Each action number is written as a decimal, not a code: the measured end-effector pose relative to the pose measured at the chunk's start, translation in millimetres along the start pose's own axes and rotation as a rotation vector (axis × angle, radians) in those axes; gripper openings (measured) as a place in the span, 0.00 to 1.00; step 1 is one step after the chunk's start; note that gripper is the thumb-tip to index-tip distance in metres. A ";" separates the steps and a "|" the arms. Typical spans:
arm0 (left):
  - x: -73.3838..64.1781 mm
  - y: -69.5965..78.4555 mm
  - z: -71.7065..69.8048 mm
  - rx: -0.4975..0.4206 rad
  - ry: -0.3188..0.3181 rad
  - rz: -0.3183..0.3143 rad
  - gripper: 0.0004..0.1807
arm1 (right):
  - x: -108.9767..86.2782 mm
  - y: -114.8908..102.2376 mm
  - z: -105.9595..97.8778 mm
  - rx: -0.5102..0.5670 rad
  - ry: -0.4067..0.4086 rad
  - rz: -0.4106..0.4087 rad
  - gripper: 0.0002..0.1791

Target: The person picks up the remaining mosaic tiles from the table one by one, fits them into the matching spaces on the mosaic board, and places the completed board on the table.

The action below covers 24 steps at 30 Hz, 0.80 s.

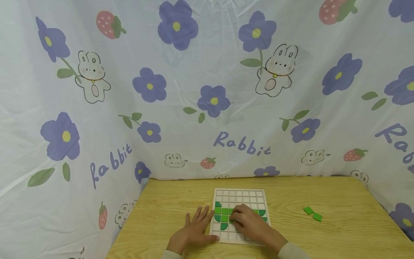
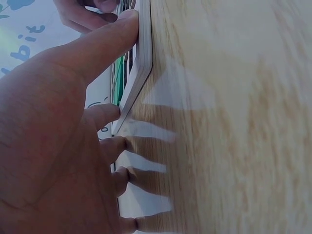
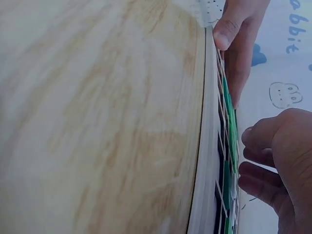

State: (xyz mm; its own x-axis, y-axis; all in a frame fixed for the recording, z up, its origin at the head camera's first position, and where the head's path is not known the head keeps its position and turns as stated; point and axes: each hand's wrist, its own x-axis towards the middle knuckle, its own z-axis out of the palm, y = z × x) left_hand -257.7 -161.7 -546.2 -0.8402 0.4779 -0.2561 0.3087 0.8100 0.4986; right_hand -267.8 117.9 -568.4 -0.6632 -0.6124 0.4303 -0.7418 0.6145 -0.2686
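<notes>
A white grid board [image 1: 223, 235] lies on the table, holding bright green square tiles [image 1: 218, 211] and dark green quarter-circle tiles [image 1: 224, 226]. My left hand [image 1: 194, 232] is spread flat at the board's left side. Its thumb [image 2: 109, 41] rests on the near rim in the left wrist view, while the other fingers reach along the left edge. Over the middle of the board, my right hand [image 1: 250, 222] has its fingers bent down and its fingertips [image 3: 248, 139] at a green square tile, part of which shows beneath them. The hand hides several cells and tiles.
Two loose green square tiles [image 1: 308, 210] lie on the wooden table [image 1: 339, 233] to the right of the board. Behind the table and along its sides hangs a white curtain [image 1: 181, 136] printed with rabbits, flowers and strawberries.
</notes>
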 end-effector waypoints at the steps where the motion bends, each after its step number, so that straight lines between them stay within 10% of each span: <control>1: -0.2 0.2 0.3 -0.004 0.002 0.001 0.53 | -1.0 0.3 -0.9 0.000 0.008 0.011 0.06; 24: -1.6 1.3 1.1 0.001 0.023 0.003 0.54 | -27.9 19.7 -41.2 -0.055 0.162 0.203 0.09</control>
State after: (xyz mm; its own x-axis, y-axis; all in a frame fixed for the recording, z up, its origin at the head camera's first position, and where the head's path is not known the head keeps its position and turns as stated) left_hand -255.5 -161.1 -546.0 -0.8492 0.4724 -0.2359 0.3116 0.8090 0.4984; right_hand -259.9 167.6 -550.2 -0.7699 -0.3892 0.5058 -0.5858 0.7454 -0.3180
